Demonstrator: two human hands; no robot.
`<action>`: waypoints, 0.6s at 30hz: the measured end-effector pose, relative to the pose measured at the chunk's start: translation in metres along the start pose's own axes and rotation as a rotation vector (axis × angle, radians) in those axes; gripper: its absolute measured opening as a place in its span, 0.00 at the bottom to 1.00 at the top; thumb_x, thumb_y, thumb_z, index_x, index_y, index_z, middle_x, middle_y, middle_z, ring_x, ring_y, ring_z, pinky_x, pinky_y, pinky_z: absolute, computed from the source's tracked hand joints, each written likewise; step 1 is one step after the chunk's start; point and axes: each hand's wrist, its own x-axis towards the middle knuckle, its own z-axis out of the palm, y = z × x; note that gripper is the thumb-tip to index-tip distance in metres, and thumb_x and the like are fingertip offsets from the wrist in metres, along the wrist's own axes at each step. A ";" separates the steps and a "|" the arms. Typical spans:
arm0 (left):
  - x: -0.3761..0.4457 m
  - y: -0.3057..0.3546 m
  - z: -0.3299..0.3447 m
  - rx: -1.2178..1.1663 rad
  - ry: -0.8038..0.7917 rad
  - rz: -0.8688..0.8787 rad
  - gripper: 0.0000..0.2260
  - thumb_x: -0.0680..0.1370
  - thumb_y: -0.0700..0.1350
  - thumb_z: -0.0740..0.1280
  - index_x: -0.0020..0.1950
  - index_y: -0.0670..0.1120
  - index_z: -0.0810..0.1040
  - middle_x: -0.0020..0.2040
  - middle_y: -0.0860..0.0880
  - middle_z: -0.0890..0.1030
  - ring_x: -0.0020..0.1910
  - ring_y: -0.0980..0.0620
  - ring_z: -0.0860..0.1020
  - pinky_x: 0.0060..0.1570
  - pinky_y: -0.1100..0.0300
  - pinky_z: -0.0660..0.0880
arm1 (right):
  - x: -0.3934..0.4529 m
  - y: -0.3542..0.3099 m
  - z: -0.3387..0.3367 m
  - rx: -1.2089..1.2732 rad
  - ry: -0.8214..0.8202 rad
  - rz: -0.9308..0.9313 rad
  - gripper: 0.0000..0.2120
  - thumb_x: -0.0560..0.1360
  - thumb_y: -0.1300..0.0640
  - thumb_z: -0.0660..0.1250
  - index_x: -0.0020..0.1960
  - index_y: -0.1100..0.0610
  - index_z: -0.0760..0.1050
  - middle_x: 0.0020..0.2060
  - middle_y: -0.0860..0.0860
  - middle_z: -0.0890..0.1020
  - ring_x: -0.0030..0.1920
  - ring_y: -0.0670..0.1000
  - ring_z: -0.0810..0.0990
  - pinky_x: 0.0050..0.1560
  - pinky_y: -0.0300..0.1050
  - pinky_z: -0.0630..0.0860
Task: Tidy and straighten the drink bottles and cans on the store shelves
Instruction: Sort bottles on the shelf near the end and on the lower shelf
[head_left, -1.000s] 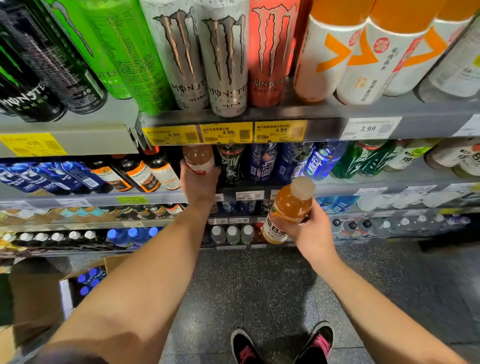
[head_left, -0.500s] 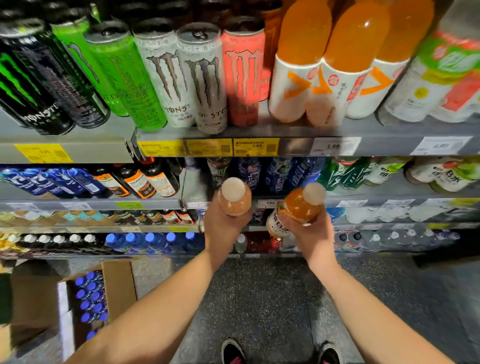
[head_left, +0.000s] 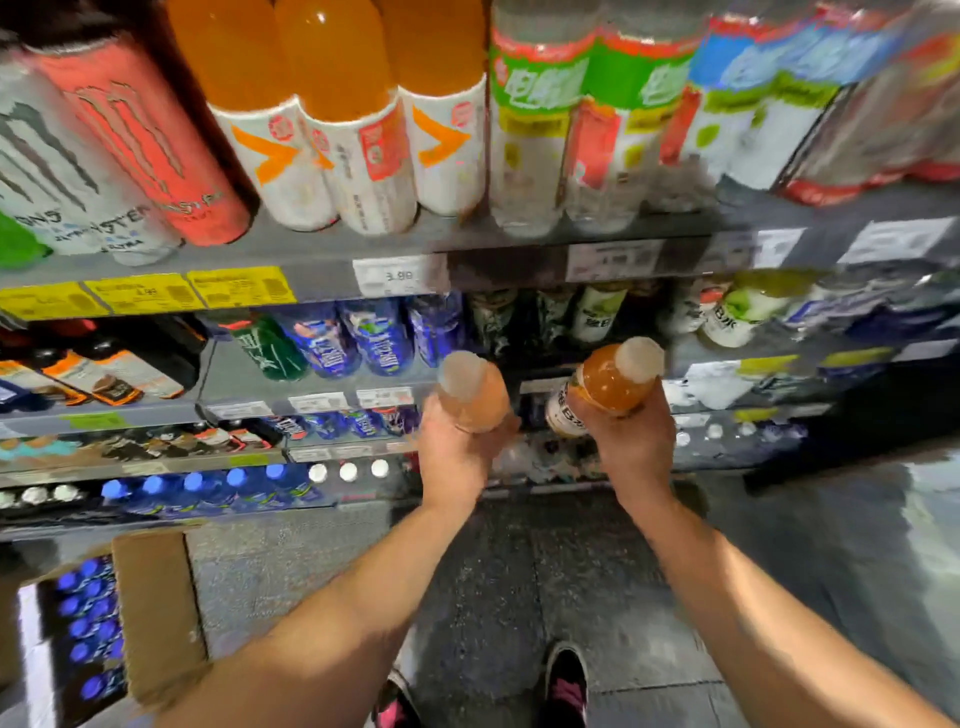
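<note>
My left hand (head_left: 457, 457) grips a pale pink-orange drink bottle (head_left: 475, 392) with a white cap, held out in front of the shelves. My right hand (head_left: 631, 449) grips a deeper orange bottle (head_left: 610, 384) with a white cap and a white label, tilted toward me. Both bottles are off the shelves, side by side and apart. Above them the top shelf (head_left: 322, 260) carries tall orange bottles with white labels (head_left: 353, 130), clear bottles with green labels (head_left: 540, 130) and a red energy can (head_left: 140, 140).
The middle shelf holds blue bottles (head_left: 379, 338), dark bottles (head_left: 114, 374) and green-labelled bottles (head_left: 748, 312). Lower shelves hold blue-capped bottles (head_left: 192, 488). An open cardboard box (head_left: 156, 613) of blue-capped bottles stands on the dark floor at the left. My shoes (head_left: 566, 686) are below.
My left hand has pulled the pale bottle out of the middle shelf and brought it beside the right hand's bottle. The view has swung to the right along the shelves.
</note>
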 end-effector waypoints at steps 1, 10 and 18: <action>-0.003 0.007 0.015 -0.002 0.008 -0.006 0.15 0.67 0.38 0.81 0.49 0.42 0.81 0.42 0.49 0.83 0.38 0.63 0.77 0.41 0.70 0.73 | 0.011 0.006 -0.012 0.000 0.002 -0.014 0.29 0.65 0.49 0.82 0.60 0.49 0.73 0.50 0.45 0.80 0.49 0.44 0.77 0.42 0.23 0.67; -0.012 0.033 0.098 0.028 0.069 -0.009 0.21 0.61 0.48 0.82 0.50 0.44 0.81 0.45 0.49 0.85 0.44 0.53 0.83 0.46 0.62 0.78 | 0.090 0.013 -0.062 -0.005 0.049 -0.152 0.28 0.67 0.48 0.80 0.59 0.43 0.67 0.49 0.37 0.76 0.51 0.35 0.73 0.52 0.28 0.67; -0.004 0.040 0.109 -0.019 0.048 -0.006 0.23 0.65 0.46 0.82 0.56 0.47 0.78 0.50 0.52 0.83 0.48 0.57 0.82 0.49 0.57 0.80 | 0.133 0.028 -0.044 0.006 -0.028 -0.184 0.28 0.67 0.49 0.80 0.61 0.55 0.72 0.54 0.47 0.80 0.52 0.40 0.76 0.54 0.23 0.68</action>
